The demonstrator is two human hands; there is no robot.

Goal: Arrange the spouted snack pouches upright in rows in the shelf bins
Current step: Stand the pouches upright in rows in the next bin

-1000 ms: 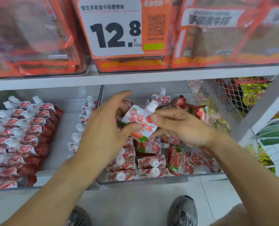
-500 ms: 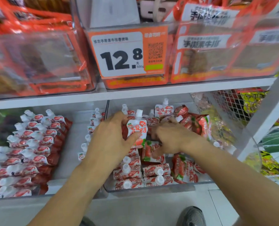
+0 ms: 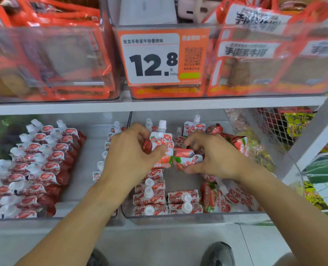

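Observation:
My left hand grips a white-and-red spouted pouch and holds it upright, cap up, over the middle clear bin. My right hand is curled round another pouch lying on its side just right of the first one. In front of the hands two short rows of pouches stand with caps up. Loose pouches lie jumbled at the bin's right. The left bin holds several neat rows of pouches.
Directly above is a shelf board carrying clear bins of orange snack bags and a price tag reading 12.8. A wire mesh basket and a slanted white post are at the right. My shoes show on the floor below.
The left hand has kept the upright pouch and carried it deeper into the middle bin. The right hand let go of that pouch and closed on one lying beside it.

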